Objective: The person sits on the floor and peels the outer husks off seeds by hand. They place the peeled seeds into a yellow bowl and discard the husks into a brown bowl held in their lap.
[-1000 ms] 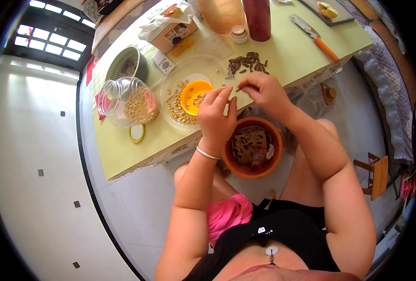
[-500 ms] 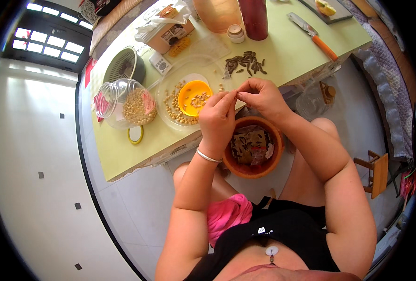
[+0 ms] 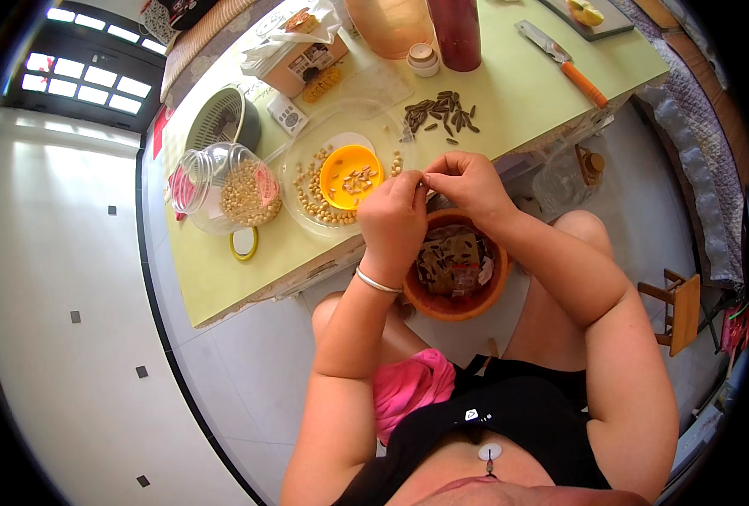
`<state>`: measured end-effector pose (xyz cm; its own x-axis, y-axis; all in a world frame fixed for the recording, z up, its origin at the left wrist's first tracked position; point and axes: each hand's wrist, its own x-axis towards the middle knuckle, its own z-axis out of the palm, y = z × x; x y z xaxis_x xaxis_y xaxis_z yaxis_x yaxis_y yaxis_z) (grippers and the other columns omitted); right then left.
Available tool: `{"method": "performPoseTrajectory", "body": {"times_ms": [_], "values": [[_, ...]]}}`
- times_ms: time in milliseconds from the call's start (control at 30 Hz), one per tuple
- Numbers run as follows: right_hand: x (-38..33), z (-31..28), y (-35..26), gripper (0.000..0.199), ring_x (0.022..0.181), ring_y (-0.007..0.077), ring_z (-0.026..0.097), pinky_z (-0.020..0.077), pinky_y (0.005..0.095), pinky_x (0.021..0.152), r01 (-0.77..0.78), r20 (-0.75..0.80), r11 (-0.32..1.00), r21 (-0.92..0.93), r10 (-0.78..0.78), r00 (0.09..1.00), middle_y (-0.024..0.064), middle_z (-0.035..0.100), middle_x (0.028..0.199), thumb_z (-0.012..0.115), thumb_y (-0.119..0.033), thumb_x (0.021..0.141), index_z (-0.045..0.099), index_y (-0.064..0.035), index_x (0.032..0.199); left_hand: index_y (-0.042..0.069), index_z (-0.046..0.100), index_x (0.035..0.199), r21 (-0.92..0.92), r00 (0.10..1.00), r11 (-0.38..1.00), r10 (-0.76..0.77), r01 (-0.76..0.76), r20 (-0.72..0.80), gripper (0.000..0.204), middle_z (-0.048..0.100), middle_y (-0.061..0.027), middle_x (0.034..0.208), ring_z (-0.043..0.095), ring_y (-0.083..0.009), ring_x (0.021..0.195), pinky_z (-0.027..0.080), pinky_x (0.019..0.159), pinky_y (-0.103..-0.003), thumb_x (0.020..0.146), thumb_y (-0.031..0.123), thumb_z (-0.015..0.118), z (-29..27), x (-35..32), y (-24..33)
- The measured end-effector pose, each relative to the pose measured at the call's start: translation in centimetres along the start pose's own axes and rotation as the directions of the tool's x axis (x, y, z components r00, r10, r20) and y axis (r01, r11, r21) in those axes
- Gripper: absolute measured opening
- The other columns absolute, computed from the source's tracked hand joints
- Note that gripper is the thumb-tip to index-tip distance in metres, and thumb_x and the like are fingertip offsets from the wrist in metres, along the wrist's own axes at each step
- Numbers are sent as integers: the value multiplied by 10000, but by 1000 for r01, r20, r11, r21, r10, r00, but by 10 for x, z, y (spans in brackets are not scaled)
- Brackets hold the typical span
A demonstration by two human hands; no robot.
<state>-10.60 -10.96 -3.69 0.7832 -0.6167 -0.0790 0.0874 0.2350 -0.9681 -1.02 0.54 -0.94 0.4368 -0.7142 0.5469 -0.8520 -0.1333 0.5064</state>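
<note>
My left hand (image 3: 394, 212) and my right hand (image 3: 467, 184) meet at the fingertips over the table's front edge. Both are closed in a pinch on a tiny dark sunflower seed (image 3: 422, 181), mostly covered by the fingers. Just left of them, a small yellow bowl (image 3: 331, 191) holds several pale shelled kernels. It sits within a clear round plastic tray (image 3: 293, 221) strewn with round yellowish beans. Dark unshelled sunflower seeds (image 3: 444, 110) lie in a loose pile beyond my hands. Below, between my knees, an orange-brown bin (image 3: 503, 282) contains dark shells and scraps of wrapping.
A clear jar of beans (image 3: 248, 192) lies on its side at the left, near a yellow-rimmed lid (image 3: 244, 243). Behind stand a grey-green strainer basket (image 3: 246, 118), a tissue box (image 3: 294, 69) and a dark red bottle (image 3: 456, 35). An orange-handled knife (image 3: 584, 84) lies at the right.
My joined hands have dropped slightly toward me, and the right fingers have curled in closer. The bowl, seed pile and other table things stay where they were.
</note>
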Motion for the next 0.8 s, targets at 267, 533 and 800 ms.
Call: {"method": "performPoseTrajectory", "body": {"times_ms": [267,533,800], "values": [[0,-2,-2,110,740,79,606,498,247,683,-19,-11,997,-78,19,1000,29,682,782,685,-77,828,694,31,846,49,681,900,-51,1000,999,10,-9,13,149,687,-118,757,684,-274,680,531,616,-342,768,10,738,3,-2,-4],[0,-4,-11,124,740,88,621,509,252,681,-34,60,993,-112,41,997,43,696,794,682,-80,820,699,38,854,35,676,858,-12,999,1000,-27,28,42,125,670,-132,729,667,-282,657,524,606,-341,756,10,742,-2,0,3],[-1,-3,-11,117,720,96,628,514,256,676,7,74,985,-171,6,997,55,696,772,665,-66,805,694,40,843,31,680,861,-96,996,994,-37,45,81,128,653,-145,719,660,-291,661,520,621,-341,749,-16,722,-5,-2,1]]}}
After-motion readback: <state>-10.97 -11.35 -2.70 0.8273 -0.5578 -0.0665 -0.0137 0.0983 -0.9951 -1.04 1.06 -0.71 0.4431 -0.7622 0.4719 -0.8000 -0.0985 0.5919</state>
